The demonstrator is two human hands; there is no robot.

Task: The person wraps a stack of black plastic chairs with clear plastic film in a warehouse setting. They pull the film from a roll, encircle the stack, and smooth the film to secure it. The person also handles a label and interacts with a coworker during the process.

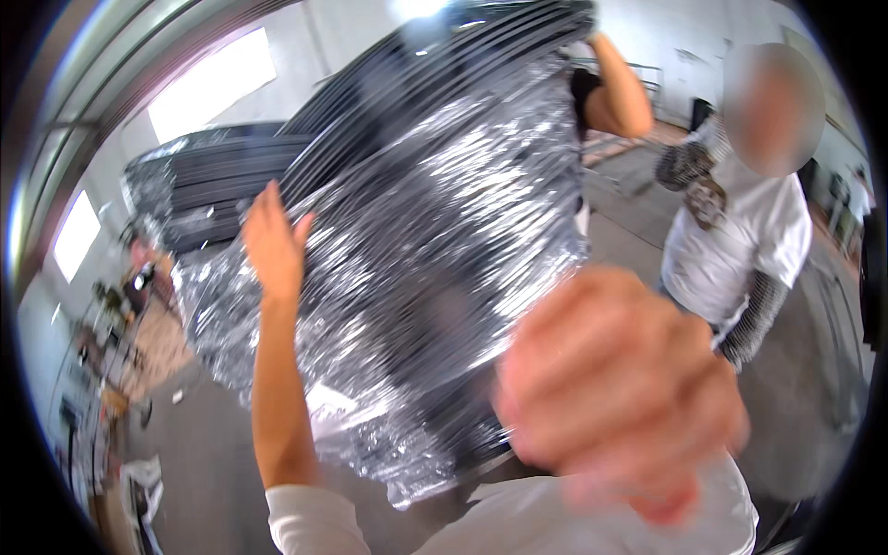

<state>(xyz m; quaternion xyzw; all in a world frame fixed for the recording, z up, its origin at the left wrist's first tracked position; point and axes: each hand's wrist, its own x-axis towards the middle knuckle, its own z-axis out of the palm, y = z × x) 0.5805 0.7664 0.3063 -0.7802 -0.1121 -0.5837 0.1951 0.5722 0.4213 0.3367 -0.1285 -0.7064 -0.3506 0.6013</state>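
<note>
A big bundle of black, ridged lengths wrapped in shiny clear plastic film (pixel 435 222) fills the middle, tilted up toward the upper right. My left hand (pixel 275 242) lies against its left side, fingers stretched out and thumb apart. Close in front at the lower right is my right hand (pixel 620 379), blurred, its fingers curled into a fist. Whatever that fist may hold is hidden. Behind the bundle's upper right end, another person's bent arm (pixel 622 92) reaches up to it.
A co-worker in a white shirt (pixel 731 245) with patterned sleeves stands at the right, one forearm raised to the chest. Grey floor (pixel 208 453) runs below. Assorted equipment (pixel 97 351) lines the left wall, and bright windows (pixel 213 83) sit at the upper left.
</note>
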